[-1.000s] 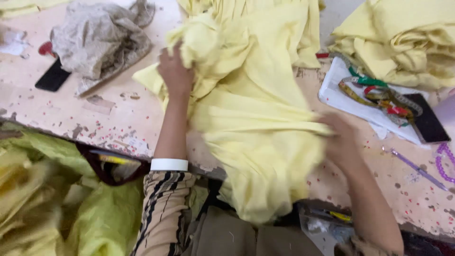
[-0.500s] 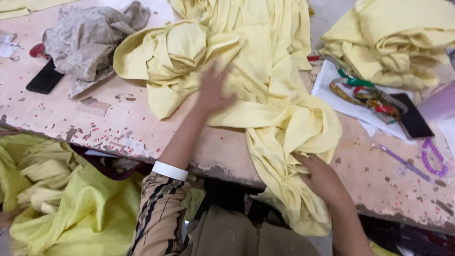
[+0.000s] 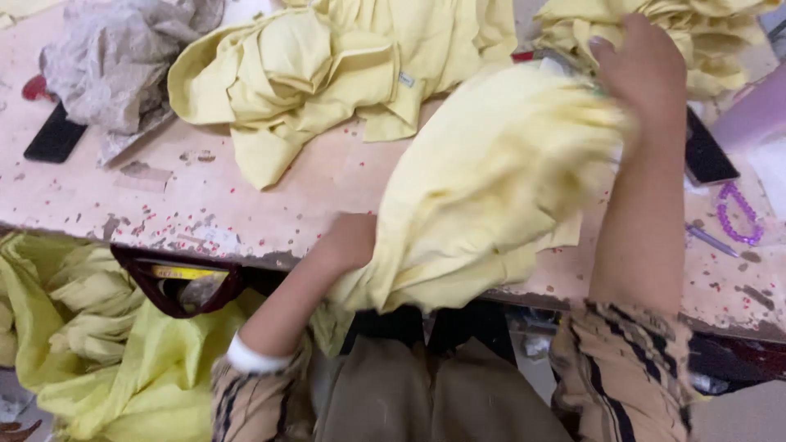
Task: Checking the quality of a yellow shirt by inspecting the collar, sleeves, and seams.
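Note:
A pale yellow garment [image 3: 491, 188] is lifted above the table's front edge, blurred with motion. My right hand [image 3: 643, 69] grips its upper end, raised over the table at the right. My left hand [image 3: 352, 241] is low at the table's front edge, tucked under the garment's lower part, its fingers hidden by the cloth. A second crumpled yellow garment [image 3: 319, 74] lies on the worn pinkish table [image 3: 205, 205] behind my left arm.
A grey crumpled cloth [image 3: 115, 57] and a black phone [image 3: 56, 135] lie at the left. More yellow garments [image 3: 720, 33] are piled at the far right, near a purple bead string [image 3: 737, 221]. Yellow fabric [image 3: 106, 344] fills a heap below the table's left side.
My right hand has risen from the table's front edge to the upper right, lifting the garment. My left hand dropped from the table's middle to the front edge under the cloth.

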